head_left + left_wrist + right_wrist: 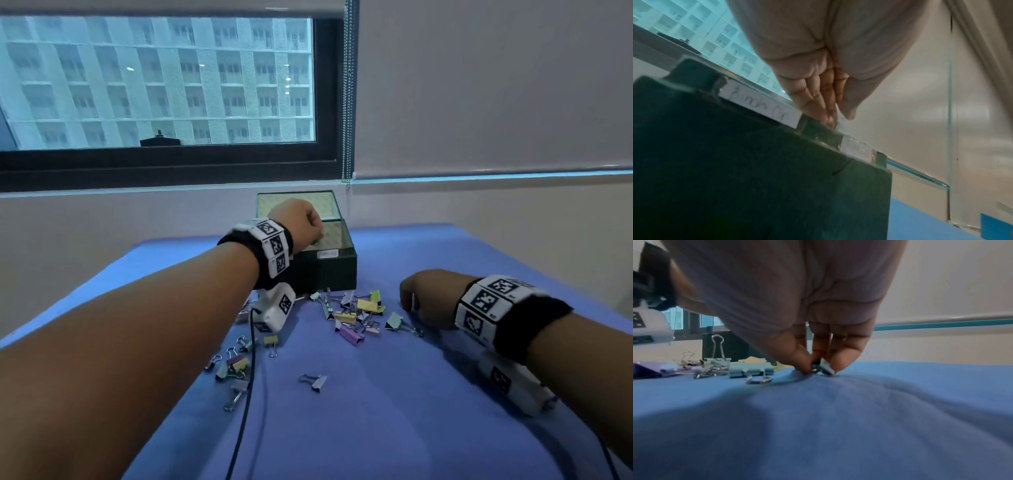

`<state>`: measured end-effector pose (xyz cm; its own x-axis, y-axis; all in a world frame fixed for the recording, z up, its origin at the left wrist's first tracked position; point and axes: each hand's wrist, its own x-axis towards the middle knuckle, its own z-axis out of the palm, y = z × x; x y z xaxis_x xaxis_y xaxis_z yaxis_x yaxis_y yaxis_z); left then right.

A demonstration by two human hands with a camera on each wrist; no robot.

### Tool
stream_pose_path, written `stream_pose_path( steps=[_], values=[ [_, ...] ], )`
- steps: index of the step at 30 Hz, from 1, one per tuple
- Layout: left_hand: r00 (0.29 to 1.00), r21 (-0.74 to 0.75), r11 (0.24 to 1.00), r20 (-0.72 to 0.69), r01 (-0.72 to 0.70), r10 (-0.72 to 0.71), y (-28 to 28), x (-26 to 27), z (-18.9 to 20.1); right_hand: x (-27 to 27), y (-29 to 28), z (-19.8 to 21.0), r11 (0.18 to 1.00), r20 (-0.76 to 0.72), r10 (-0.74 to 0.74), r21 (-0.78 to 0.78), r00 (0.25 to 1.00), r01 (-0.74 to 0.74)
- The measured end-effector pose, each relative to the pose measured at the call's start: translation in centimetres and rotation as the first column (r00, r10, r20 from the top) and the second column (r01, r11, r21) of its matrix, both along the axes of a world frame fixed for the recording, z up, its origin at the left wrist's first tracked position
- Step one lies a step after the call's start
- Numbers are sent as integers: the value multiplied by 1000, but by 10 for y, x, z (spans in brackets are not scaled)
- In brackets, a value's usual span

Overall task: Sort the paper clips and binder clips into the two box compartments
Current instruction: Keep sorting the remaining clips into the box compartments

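While the left hand (303, 221) hovers fingers-down over the dark green two-compartment box (325, 270) at frame centre, its hold unclear, the right hand (430, 298) pinches a pale blue binder clip (825, 368) on the blue cloth (376, 411), centre-right; it should lift straight up, clear of the neighbouring clips.

Box (325, 270) at cloth's (376, 428) far edge, binder clips (356, 318) scattered just before it, window (157, 82) behind
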<state>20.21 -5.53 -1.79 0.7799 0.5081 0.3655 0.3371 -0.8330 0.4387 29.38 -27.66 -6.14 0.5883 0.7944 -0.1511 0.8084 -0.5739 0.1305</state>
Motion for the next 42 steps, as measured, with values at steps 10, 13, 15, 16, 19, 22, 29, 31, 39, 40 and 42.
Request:
stream_pose_path(
  steps=[10,13,15,16,19,22,29,31,39,40,42],
  values=[
    [937,12,987,-317,160,-148,8,-95,18,-1,2,3,979,-141,75,196,987,-47],
    [719,116,990,-694,86,19,25,-155,3,-1,3,2,976,-156,119,201,981,-86],
    [565,338,941,-782,28,264,37,-186,-11,-2,3,-1,972,-103,142,201,985,-119],
    [519,385,923,-787,-7,333,40,-199,-16,-2,3,-2,972,-78,147,196,986,-129],
    [550,213,961,-789,-174,274,45,-223,-25,0,3,-3,968,-5,152,204,988,-148],
    [664,-11,985,-740,-171,107,37,-231,-28,4,3,-5,963,35,138,229,990,-143],
    [754,217,976,-638,-15,154,40,-219,-36,-5,3,3,910,99,161,370,982,-187],
    [763,247,969,-622,-23,176,44,-218,-38,-21,5,14,867,132,196,439,972,-235],
    [768,227,974,-627,22,129,39,-224,-44,-120,35,11,910,-45,415,30,909,-414],
    [788,266,964,-591,-11,172,41,-222,-44,-125,40,7,909,-70,415,-10,907,-417],
    [830,320,945,-509,-63,228,47,-218,-44,-130,49,0,900,-83,428,-49,900,-432]
  ],
)
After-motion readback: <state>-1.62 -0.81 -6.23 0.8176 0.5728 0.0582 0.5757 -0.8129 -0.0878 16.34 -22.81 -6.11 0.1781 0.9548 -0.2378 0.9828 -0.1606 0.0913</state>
